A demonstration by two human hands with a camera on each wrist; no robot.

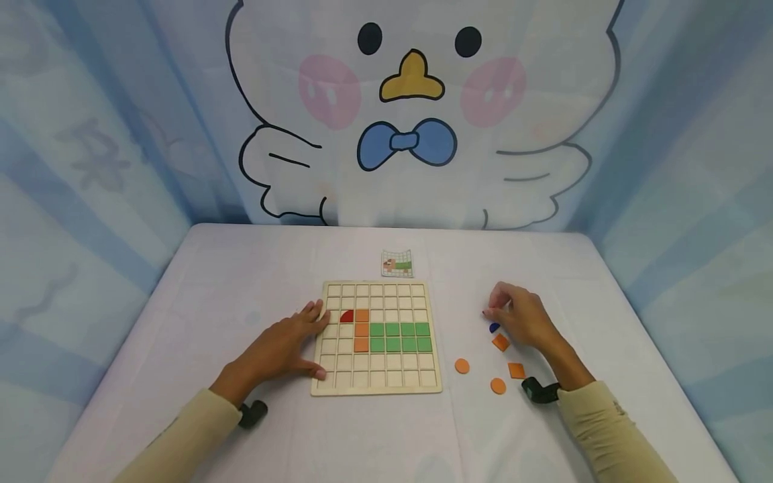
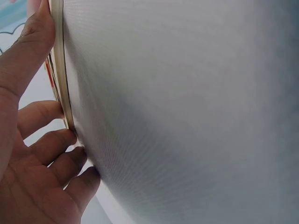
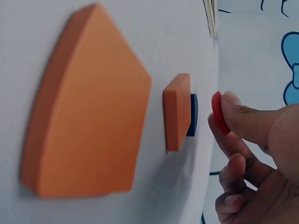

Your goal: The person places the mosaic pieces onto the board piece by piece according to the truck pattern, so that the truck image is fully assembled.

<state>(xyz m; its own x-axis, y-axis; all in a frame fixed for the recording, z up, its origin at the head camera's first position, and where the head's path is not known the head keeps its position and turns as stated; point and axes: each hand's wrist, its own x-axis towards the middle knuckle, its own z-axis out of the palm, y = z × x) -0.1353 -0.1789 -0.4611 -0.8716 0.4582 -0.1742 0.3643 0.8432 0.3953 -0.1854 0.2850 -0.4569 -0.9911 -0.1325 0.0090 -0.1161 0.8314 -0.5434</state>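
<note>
My left hand (image 1: 284, 345) lies at the left edge of a wooden grid board (image 1: 377, 391), fingers spread and thumb touching its border. On the board, a red quarter-round tile (image 1: 347, 316) sits left of a column of three orange square tiles (image 1: 362, 329). Several green square tiles (image 1: 392, 337) fill two rows to the right. Off the board's right side, my right hand (image 1: 521, 315) pinches a small red tile (image 3: 218, 112) between thumb and index finger, just above the table. Below that hand is a dark blue half-round tile (image 1: 494, 327).
Near the right hand lie two loose orange squares (image 1: 516, 370) and two orange discs (image 1: 461, 365). A small picture card (image 1: 396, 263) with a grid pattern lies behind the board. A printed curtain (image 1: 417, 194) hangs along the table's back edge.
</note>
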